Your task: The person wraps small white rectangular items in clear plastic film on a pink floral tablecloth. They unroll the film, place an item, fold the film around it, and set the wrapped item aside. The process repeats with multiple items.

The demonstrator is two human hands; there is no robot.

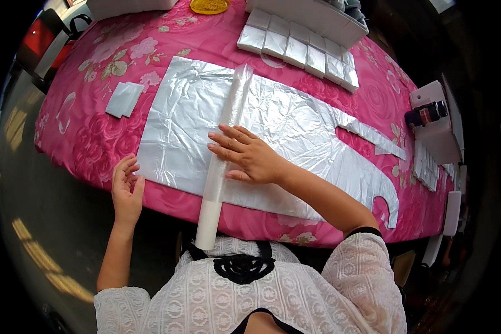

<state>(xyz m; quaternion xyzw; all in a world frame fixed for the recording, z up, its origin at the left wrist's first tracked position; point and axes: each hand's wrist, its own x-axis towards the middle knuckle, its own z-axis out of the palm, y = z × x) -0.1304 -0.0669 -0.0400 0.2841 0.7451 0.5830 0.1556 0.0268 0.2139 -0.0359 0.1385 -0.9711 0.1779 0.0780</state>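
Note:
A thin silvery-white plastic apron (pixel 295 145) lies spread across the table, its narrow end with curved cutouts and straps toward the right. Across it rests a long roll of clear plastic film (pixel 236 100), whose plain white lower end juts past the near table edge. My right hand (pixel 245 153) lies on the middle of the roll, palm down, fingers stretched out. Off the near left corner of the apron, my left hand (pixel 127 186) is held at the table edge with fingers loosely bent and apart, holding nothing.
Small folded white packets (pixel 124 99) lie at the left on the pink floral tablecloth (pixel 94 150). Rows of silvery packets (pixel 300 47) stand at the back beside a white box (pixel 317 19). A yellow dish (pixel 210 5) is at the far edge; a dark jar (pixel 426 114) is at right.

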